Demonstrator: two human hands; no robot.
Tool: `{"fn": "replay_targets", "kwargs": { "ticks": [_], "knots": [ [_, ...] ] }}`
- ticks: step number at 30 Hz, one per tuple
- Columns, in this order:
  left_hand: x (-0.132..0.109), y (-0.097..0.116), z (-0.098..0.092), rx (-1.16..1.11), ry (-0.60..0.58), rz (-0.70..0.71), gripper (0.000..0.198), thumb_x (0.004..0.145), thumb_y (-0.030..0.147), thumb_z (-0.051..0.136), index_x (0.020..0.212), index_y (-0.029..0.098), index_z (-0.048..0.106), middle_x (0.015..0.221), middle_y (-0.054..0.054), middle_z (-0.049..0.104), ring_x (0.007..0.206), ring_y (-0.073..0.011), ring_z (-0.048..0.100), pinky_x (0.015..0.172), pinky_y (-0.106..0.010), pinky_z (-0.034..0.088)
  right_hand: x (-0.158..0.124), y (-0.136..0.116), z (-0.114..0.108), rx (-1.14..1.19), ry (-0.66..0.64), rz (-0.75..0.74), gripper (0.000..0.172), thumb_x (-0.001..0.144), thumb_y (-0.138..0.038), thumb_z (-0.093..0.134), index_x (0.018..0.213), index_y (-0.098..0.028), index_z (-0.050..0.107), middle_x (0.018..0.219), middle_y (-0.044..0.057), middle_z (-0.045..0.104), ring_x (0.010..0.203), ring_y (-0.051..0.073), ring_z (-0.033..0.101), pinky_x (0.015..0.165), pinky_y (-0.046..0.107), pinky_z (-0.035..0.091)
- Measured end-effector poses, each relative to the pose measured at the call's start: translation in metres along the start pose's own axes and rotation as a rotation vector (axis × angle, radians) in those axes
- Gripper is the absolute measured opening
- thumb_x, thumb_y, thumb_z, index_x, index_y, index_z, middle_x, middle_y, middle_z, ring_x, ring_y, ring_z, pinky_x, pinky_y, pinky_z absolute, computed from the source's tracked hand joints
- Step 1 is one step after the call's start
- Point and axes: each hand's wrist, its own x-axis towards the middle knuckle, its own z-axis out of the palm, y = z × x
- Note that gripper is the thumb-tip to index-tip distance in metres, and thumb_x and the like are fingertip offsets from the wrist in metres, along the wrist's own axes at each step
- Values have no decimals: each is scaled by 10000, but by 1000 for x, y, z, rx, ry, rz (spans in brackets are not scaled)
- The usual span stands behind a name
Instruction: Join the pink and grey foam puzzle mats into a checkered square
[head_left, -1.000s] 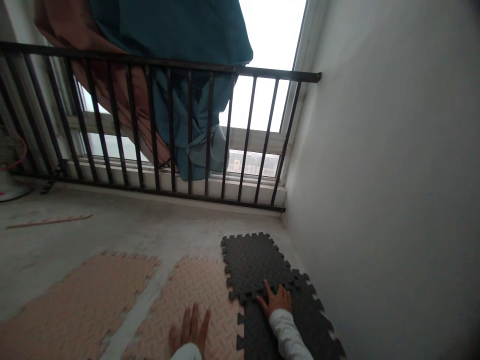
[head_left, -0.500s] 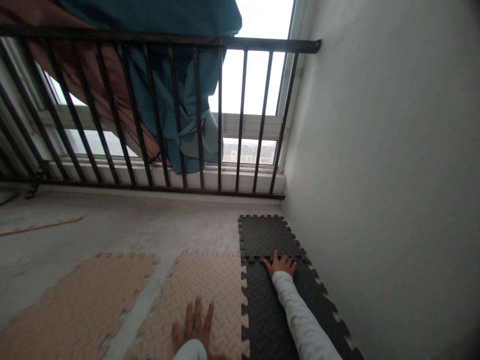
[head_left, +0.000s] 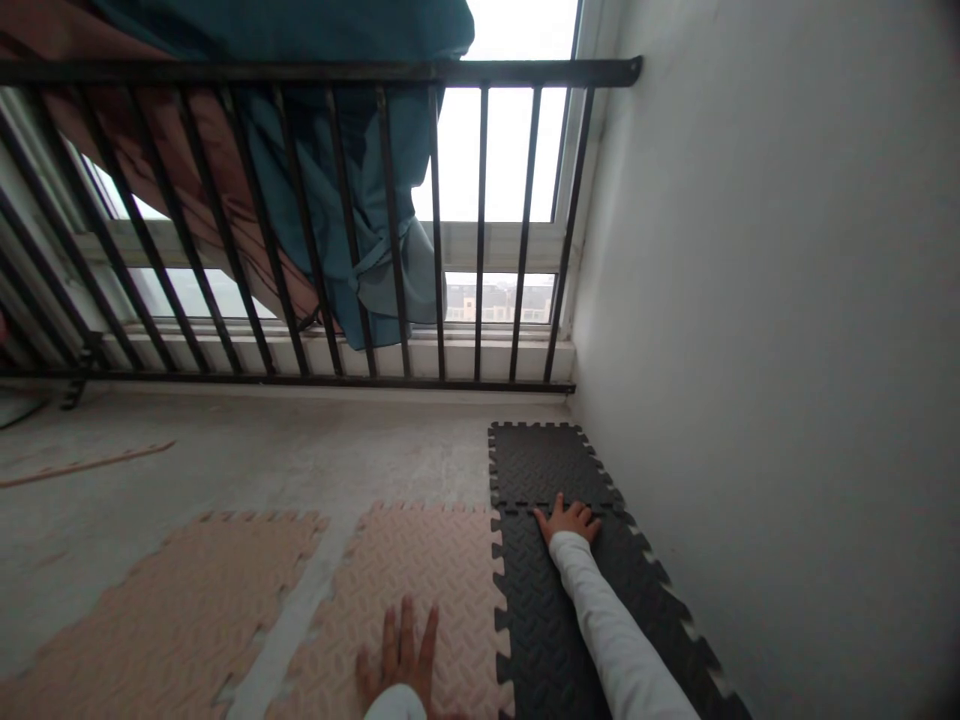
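My right hand (head_left: 568, 520) lies flat with its fingers spread across the seam between two black interlocking foam mats. The far black mat (head_left: 544, 465) meets the near black mat (head_left: 540, 640) along that seam, and my white sleeve (head_left: 615, 630) covers part of the near one. My left hand (head_left: 401, 655) rests flat, fingers apart, on a peach foam mat (head_left: 420, 570), close to its edge with the near black mat. A second peach foam mat (head_left: 180, 600) lies further left. Neither hand holds anything.
A white wall (head_left: 750, 300) runs along the right edge of the black mats. Ahead stand a dark metal railing (head_left: 322, 72) and a window (head_left: 495, 150) with teal and brown curtains (head_left: 360, 200). A thin peach strip (head_left: 82, 465) lies on the concrete floor (head_left: 225, 450).
The far black mat has turned from a skewed position to lie straight in line with the near black mat, its edge joined to it. My right hand has moved slightly toward the seam.
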Motion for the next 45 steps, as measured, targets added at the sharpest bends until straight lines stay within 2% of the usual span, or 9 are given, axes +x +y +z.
{"fn": "replay_targets", "kwargs": {
  "ticks": [6, 10, 15, 19, 24, 31, 36, 39, 45],
  "knots": [
    [0, -2, 1, -9, 4, 29, 1062, 399, 600, 665, 1290, 331, 153, 1424, -79, 57, 1273, -364, -43, 913, -647, 81, 5, 11, -7, 47, 2, -24, 606, 768, -569, 316, 1214, -178, 438, 1186, 210, 452, 1085, 319, 391, 820, 485, 294],
    [4, -4, 7, 5, -9, 24, 1030, 428, 594, 657, 1287, 343, 148, 1427, -68, 60, 1276, -354, -44, 918, -641, 81, 10, 39, 6, -5, 113, 47, 651, 779, -533, 329, 1281, -118, 333, 1333, 234, 282, 1217, 324, 250, 929, 474, 210],
    [7, -4, 11, 4, -4, 32, 1062, 406, 578, 670, 1289, 350, 125, 1431, -62, 37, 1269, -357, -87, 913, -650, 62, 20, 65, 12, -38, -51, 30, 776, 761, -599, 267, 1310, -52, 245, 1342, 250, 262, 1245, 334, 205, 998, 478, 75],
    [7, -1, 8, 20, -64, -6, 1102, 376, 611, 659, 1289, 364, 93, 1432, -46, -3, 1263, -347, -129, 914, -653, 19, 21, 66, 1, -63, -200, -7, 802, 739, -643, 243, 1332, -105, 193, 1366, 227, 230, 1261, 321, 178, 1005, 482, 58],
    [3, -2, 5, -10, -17, 30, 1057, 415, 558, 672, 1294, 350, 123, 1431, -65, 21, 1271, -350, -90, 915, -648, 26, 14, 59, -5, -15, -261, -188, 656, 796, -551, 188, 1340, -186, 163, 1429, 70, 122, 1298, 195, 84, 1037, 427, 81],
    [-4, 3, -13, 21, -46, 12, 1062, 391, 571, 676, 1284, 370, 138, 1423, -41, 47, 1277, -339, -47, 922, -631, 77, 7, 25, -15, 5, -288, -409, 640, 810, -498, 175, 1325, -119, 211, 1411, 70, 183, 1292, 170, 124, 1049, 403, 66],
    [-6, 4, -22, 8, -78, 8, 1051, 412, 549, 672, 1283, 369, 114, 1421, -36, 27, 1278, -329, -50, 924, -628, 56, -10, -6, -14, 51, -289, -463, 654, 812, -503, 162, 1309, -89, 255, 1376, 114, 271, 1274, 183, 197, 1049, 395, 91],
    [-4, -1, -18, -41, -82, 43, 1016, 444, 601, 633, 1283, 375, 107, 1424, -43, 33, 1282, -326, -38, 918, -636, 49, -21, -22, -14, 72, -273, -581, 643, 810, -496, 184, 1319, -106, 233, 1390, 90, 241, 1284, 164, 159, 1054, 373, 70],
    [6, -4, 4, -75, -65, 43, 1156, 333, 586, 695, 1296, 351, 102, 1427, -81, 2, 1257, -377, -107, 899, -666, -36, -31, -43, -21, 48, -312, -575, 601, 813, -466, 197, 1307, -130, 268, 1394, 86, 233, 1272, 177, 202, 1046, 426, 66]
  ]
}}
